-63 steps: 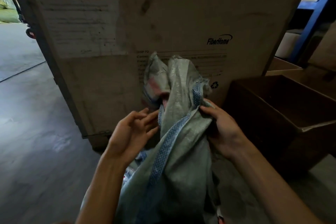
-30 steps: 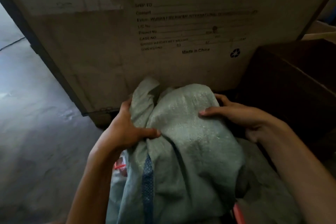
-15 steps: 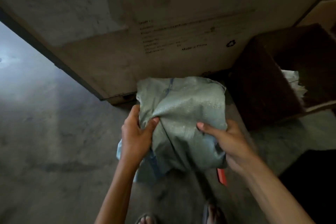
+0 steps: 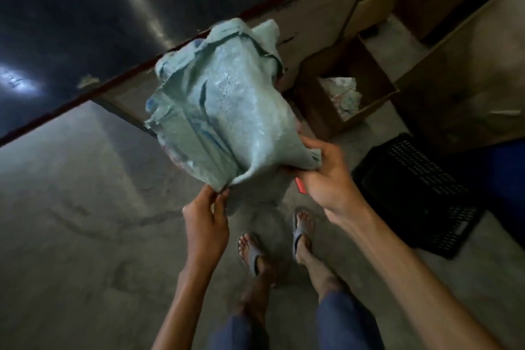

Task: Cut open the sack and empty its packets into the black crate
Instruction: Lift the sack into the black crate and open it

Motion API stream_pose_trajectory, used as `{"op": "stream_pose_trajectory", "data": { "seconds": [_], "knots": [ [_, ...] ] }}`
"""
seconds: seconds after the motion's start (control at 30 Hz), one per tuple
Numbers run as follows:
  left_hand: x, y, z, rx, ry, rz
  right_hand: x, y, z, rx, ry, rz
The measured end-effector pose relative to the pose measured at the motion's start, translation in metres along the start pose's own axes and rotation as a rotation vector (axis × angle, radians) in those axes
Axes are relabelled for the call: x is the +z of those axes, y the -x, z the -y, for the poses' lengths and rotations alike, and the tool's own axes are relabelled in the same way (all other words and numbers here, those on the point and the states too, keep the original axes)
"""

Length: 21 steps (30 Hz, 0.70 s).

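A pale green woven sack [image 4: 224, 105] with blue stripes hangs in the air in front of me, bulging with its load. My left hand [image 4: 206, 217] pinches its lower left corner. My right hand [image 4: 326, 179] grips the lower right corner and also holds a small red cutter [image 4: 300, 189] under the palm. The black crate [image 4: 417, 193] stands on the floor to the right of my right hand, below the sack's level. Pink colour shows at the sack's lower left edge; its contents are otherwise hidden.
A big cardboard box [image 4: 306, 25] stands behind the sack. An open brown carton [image 4: 346, 85] with crumpled paper inside sits right of it. More cartons rise at the far right. My sandalled feet [image 4: 252, 253] stand on the bare concrete floor [image 4: 71, 221] below.
Both hands have lifted the sack off the floor and shifted to its lower corners. My view has tilted down and swung right, bringing the black crate and my feet into sight.
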<state>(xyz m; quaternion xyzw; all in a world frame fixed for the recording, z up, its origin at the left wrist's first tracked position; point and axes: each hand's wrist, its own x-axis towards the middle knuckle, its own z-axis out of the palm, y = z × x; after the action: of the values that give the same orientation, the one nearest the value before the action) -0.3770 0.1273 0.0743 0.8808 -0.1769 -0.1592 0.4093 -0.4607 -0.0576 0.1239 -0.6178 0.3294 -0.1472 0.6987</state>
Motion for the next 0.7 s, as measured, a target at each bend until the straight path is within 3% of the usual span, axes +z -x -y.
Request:
{"op": "stream_pose_trajectory", "data": {
  "seconds": [0.07, 0.2, 0.43, 0.7],
  "knots": [
    [-0.002, 0.017, -0.023, 0.096, 0.044, 0.022, -0.026, 0.037, 0.02, -0.02, -0.014, -0.041],
    [0.016, 0.043, -0.069, 0.24, 0.119, 0.139, -0.075, 0.087, 0.033, -0.034, -0.104, -0.31],
    [0.099, 0.096, -0.106, 0.295, 0.084, 0.446, -0.162, 0.173, 0.0, 0.135, -0.217, -0.705],
    [0.258, 0.169, -0.11, 0.131, 0.107, 0.722, -0.28, 0.234, -0.08, 0.243, -0.255, -0.876]
  ]
}}
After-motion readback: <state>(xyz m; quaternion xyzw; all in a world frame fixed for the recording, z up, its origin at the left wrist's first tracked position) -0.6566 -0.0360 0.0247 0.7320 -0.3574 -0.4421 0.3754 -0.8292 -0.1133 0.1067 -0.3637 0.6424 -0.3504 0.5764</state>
